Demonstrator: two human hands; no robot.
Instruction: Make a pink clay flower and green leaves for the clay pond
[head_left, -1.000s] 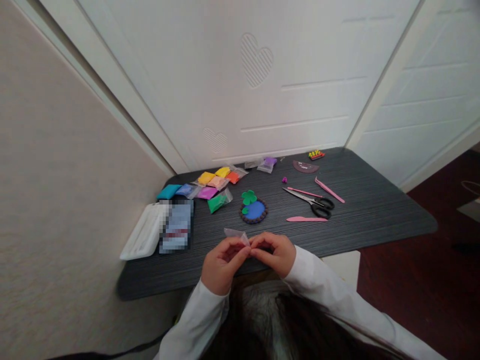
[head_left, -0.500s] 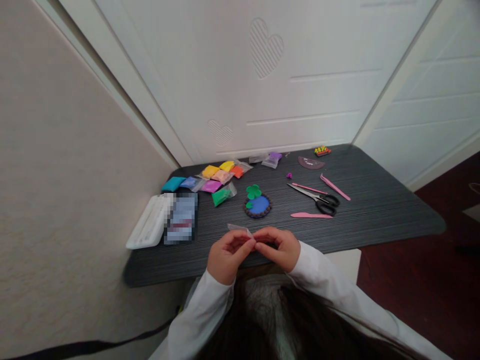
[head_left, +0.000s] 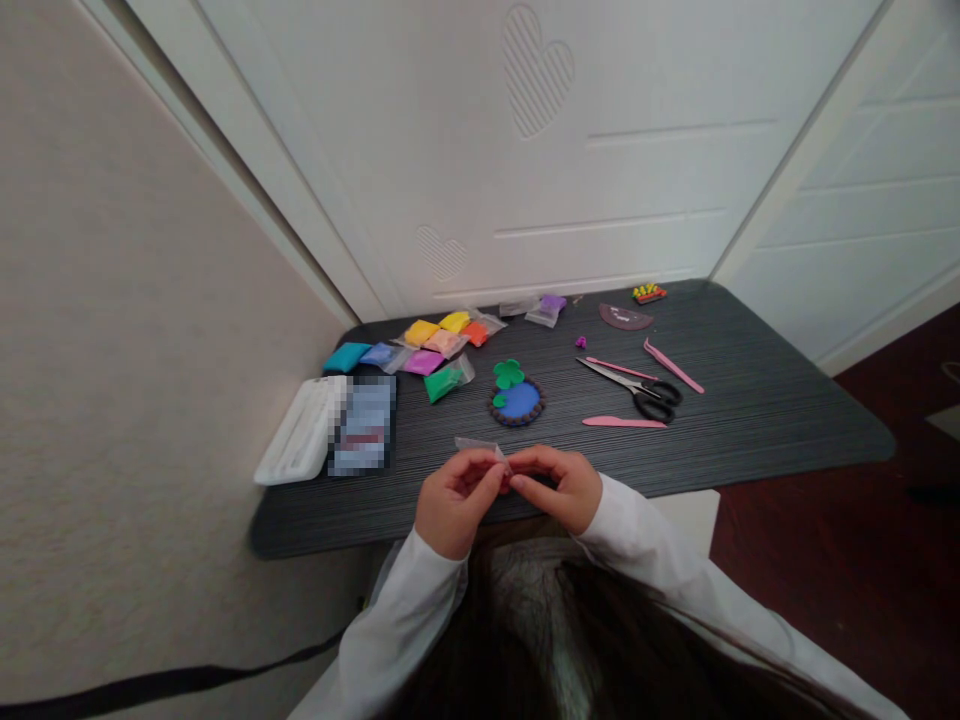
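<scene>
Over the near side of the table (head_left: 765, 410), I watch remotely as the left hand (head_left: 450, 508) pinches a clear bag (head_left: 475, 444), apparently steadying it, the right hand (head_left: 566, 488) pinches its end, and scissors (head_left: 618, 375) lie farther right, likely leaving working room.

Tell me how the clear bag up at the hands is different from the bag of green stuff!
The clear bag is held in the left hand, close to the right hand; the green bag lies on the table.
The left hand hides part of the clear bag, but nothing covers the green bag.
The green bag shows bright green inside; the clear bag's visible part looks colourless.
Both have see-through plastic.
</scene>
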